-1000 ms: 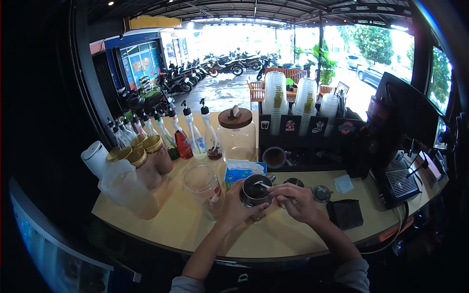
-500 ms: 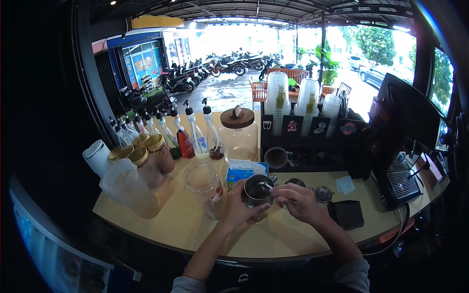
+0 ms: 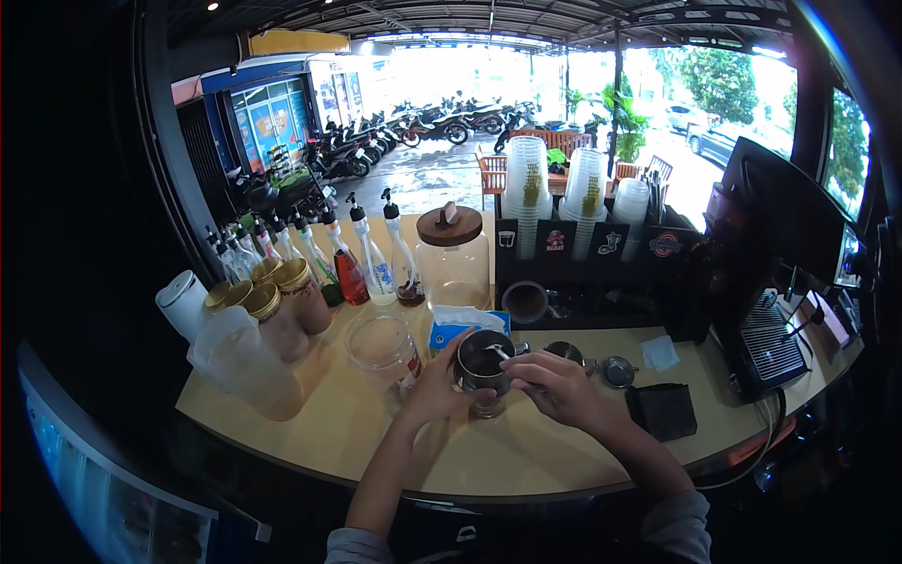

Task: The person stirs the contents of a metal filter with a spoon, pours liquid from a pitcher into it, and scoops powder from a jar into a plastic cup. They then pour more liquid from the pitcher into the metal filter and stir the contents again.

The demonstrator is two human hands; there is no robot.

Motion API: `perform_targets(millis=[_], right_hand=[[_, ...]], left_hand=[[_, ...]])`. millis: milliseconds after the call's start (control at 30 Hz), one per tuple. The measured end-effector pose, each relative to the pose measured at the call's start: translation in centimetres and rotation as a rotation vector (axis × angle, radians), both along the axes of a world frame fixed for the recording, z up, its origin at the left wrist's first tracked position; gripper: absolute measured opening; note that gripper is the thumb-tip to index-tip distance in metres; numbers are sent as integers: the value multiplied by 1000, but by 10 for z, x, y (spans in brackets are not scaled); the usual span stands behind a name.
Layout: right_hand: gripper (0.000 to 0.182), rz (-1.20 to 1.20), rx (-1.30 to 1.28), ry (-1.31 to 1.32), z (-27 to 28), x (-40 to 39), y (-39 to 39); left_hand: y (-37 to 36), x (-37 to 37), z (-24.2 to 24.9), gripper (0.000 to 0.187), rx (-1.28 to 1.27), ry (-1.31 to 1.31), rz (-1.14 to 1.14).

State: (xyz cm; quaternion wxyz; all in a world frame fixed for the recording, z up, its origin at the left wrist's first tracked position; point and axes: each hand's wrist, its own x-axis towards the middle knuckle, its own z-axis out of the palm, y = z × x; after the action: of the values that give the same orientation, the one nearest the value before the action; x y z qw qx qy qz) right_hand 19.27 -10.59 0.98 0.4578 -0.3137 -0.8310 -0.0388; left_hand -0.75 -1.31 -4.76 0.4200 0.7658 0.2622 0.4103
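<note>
A dark metal cup [image 3: 481, 368] is held by my left hand [image 3: 438, 385], whose fingers wrap its left side and front. My right hand [image 3: 556, 383] pinches a thin light-coloured utensil [image 3: 500, 352] that dips into the cup's mouth. Under the cup, part of a clear glass shows. Left of my left hand stands a large clear jug [image 3: 381, 352]. Behind the cup is a blue tissue box [image 3: 456, 324]. What the cup holds is too dark to make out.
Pump bottles [image 3: 381, 268], gold-lidded jars [image 3: 299, 296] and a frosted pitcher [image 3: 235, 352] stand left. A wooden-lidded jar [image 3: 456, 268] is behind. Stacked plastic cups [image 3: 529, 188], a black cloth [image 3: 663, 411], a small metal piece [image 3: 617, 371] and a screen [image 3: 785, 216] are right.
The view has shifted slightly. Both hands and the metal cup appear a little further left, and the utensil has moved within the cup's mouth. Both grips are kept.
</note>
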Motion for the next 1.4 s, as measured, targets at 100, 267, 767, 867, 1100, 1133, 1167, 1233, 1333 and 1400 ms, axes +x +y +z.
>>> perform_targets(millis=[100,267,767,867,1100,1133,1167,1233,1333,1400], right_hand=[[19,27,-18,40,-1,0,3],[17,58,-117,95,0,-4,3],[31,289,-623,560,-4,15,16],[32,323,-644,527,-2,21,13],[23,475,-776,768,-5,22,24],[22,452,-766,771,-4,24,27],[21,429,-757,773,-4,25,29],[20,444,-779,797,-3,26,33],[20,461,-791,817,-1,27,36],[20,457,-786,820,-2,29,37]], left_hand=[[-23,7,11,88,76,18,109],[-18,25,-6,94,206,-56,243],[-20,27,3,94,138,-1,326],[-18,24,8,90,30,-73,246],[-4,13,8,79,-129,-109,32],[-2,12,8,79,-129,-108,33],[0,10,8,79,-113,-93,18],[0,9,10,79,-97,-79,3],[0,8,15,80,-113,-92,-18],[1,7,14,81,-119,-91,-16]])
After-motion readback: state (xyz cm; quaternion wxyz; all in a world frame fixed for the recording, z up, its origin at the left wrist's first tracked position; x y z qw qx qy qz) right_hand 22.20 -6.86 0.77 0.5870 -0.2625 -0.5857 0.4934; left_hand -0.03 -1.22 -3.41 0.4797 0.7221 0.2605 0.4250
